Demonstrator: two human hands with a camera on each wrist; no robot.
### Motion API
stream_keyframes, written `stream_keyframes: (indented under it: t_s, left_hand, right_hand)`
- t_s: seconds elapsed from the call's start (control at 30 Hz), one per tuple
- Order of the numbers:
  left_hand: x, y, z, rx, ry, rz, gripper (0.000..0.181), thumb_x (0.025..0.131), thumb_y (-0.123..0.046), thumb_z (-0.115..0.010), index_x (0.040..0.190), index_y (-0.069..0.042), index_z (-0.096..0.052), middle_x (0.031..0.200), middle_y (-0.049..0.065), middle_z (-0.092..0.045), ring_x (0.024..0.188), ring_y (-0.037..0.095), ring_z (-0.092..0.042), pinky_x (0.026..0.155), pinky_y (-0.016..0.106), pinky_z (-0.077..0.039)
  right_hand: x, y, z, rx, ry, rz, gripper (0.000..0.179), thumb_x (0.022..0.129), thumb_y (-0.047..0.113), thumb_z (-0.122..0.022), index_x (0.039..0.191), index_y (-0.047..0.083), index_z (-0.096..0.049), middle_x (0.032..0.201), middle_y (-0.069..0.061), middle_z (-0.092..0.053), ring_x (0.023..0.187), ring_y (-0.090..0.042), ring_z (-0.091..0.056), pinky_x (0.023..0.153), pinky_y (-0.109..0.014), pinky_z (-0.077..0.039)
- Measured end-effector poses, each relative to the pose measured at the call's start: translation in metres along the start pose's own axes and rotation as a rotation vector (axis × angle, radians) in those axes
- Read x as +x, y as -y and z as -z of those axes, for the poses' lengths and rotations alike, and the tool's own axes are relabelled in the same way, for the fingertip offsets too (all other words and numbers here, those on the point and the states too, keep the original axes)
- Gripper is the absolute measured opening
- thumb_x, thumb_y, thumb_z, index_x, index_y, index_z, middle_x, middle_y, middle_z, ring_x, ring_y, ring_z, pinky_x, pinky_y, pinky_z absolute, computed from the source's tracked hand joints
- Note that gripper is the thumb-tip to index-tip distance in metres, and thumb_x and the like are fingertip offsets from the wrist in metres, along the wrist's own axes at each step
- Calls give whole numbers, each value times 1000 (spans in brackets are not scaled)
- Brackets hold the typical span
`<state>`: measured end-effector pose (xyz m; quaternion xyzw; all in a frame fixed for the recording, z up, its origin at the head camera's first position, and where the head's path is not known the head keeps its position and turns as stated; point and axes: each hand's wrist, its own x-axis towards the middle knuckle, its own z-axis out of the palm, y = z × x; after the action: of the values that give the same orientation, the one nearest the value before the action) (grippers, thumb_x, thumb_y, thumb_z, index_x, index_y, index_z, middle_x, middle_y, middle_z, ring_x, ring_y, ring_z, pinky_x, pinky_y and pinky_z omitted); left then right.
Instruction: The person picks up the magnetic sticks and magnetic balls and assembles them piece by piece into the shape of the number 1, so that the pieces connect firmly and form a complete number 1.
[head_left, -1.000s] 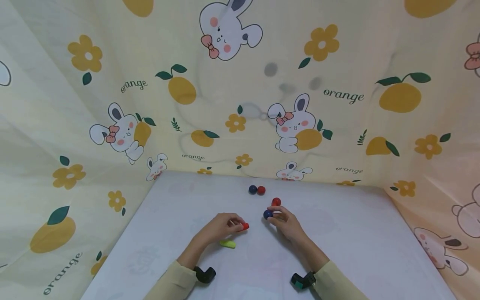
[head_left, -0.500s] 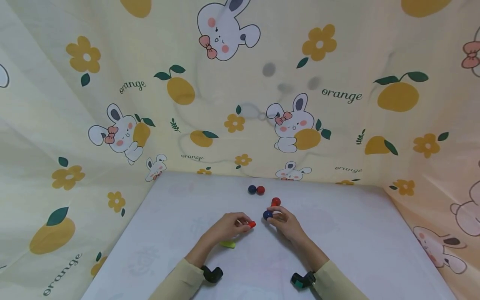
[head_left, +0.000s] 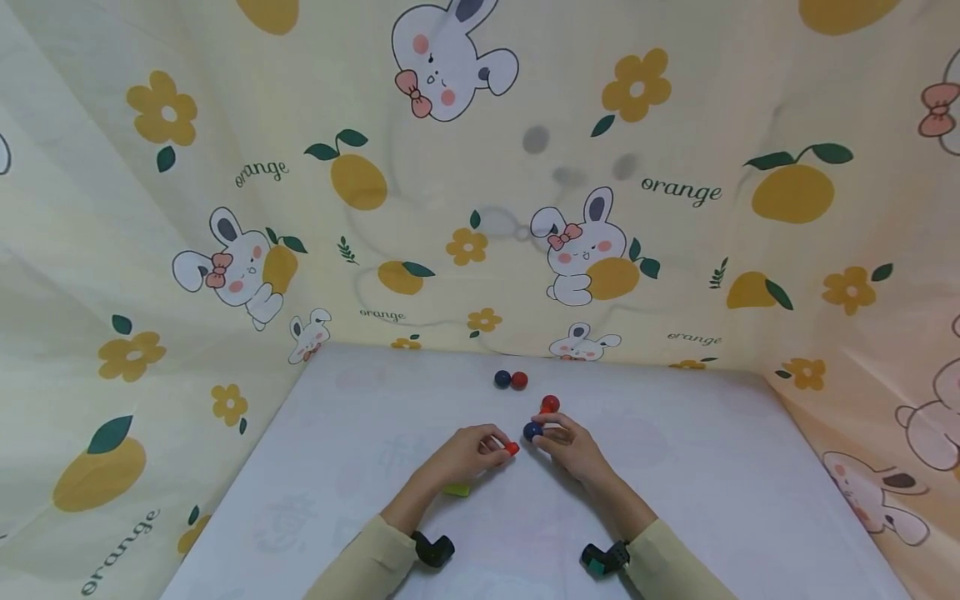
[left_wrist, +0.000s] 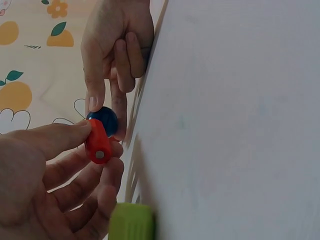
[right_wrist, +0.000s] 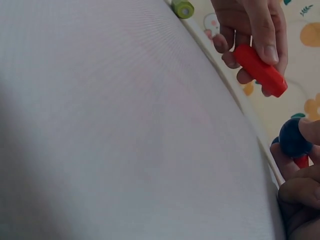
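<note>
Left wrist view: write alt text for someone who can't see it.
The left hand pinches a red piece in front of a blue ball held by the right hand. A white table fills the right; a green piece shows at bottom.

Soft light on the tabletop (head_left: 720, 475) — both wrist views dimmer.

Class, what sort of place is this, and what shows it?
Probably a makeshift recording corner: a white table, a printed cloth hung behind and beside it, and black wrist devices.

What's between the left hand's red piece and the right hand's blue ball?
Nothing: the head view shows only bare white table between red piece and blue ball.
</note>
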<state>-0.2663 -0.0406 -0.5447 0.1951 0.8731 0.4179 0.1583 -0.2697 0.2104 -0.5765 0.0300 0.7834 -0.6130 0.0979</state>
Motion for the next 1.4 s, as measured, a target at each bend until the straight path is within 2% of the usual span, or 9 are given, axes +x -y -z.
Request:
stream_keyframes:
  t_s: [0.17,0.47,0.67,0.8,0.9,1.13,1.4]
  left_hand:
    - [2,0,-4,-14,-12,4,15,102,-30,-76,114,-21,-75,91,-9,-72,81,10,-65,72,28,-53]
    - [6,-3,-9,-16,-39,23,18,100,-32,-79,113,-20,-75,94,-7,-74,86,11,-66,81,35,-56]
    - [9,-6,-14,-36,-31,46,20,100,-33,-79,114,-19,-75,92,-7,-74,85,11,-67,77,32,-57]
    - [10,-7,-15,-44,-28,47,21,101,-34,-78,114,-19,-75,90,-8,-74,83,10,-68,74,30,-56]
    - [11,-8,-17,-42,-30,52,22,101,-35,-78,115,-18,-74,90,-8,-75,83,9,-68,77,32,-57]
    - [13,-10,-22,-58,-29,66,21,101,-33,-78,114,-18,-74,88,-8,-74,81,10,-69,85,38,-58]
    - [15,-15,-25,-53,-49,66,21,101,-32,-77,114,-16,-74,86,-7,-74,80,8,-68,86,38,-57]
  right_hand:
    - [2,-2,0,15,10,11,39,98,23,-82,135,20,-71,123,-11,-73,102,-25,-61,71,-31,-43]
    - [5,-4,0,11,10,17,36,99,22,-80,134,23,-72,121,-6,-75,99,-22,-62,71,-30,-43]
    - [4,-4,0,11,8,24,35,99,21,-80,134,22,-72,119,-7,-76,95,-22,-61,68,-30,-42]
    - [2,-4,0,0,14,39,36,100,22,-79,136,19,-71,122,-9,-76,98,-22,-61,69,-31,-42]
    - [0,-2,-1,2,18,51,39,100,21,-79,137,16,-70,124,-11,-75,100,-23,-62,71,-32,-42]
    - [-2,0,0,0,17,52,37,100,22,-79,136,17,-71,124,-12,-75,107,-25,-65,78,-36,-44]
    - [-2,-1,1,-11,11,55,37,99,22,-80,135,17,-71,127,-10,-75,118,-29,-68,84,-36,-47]
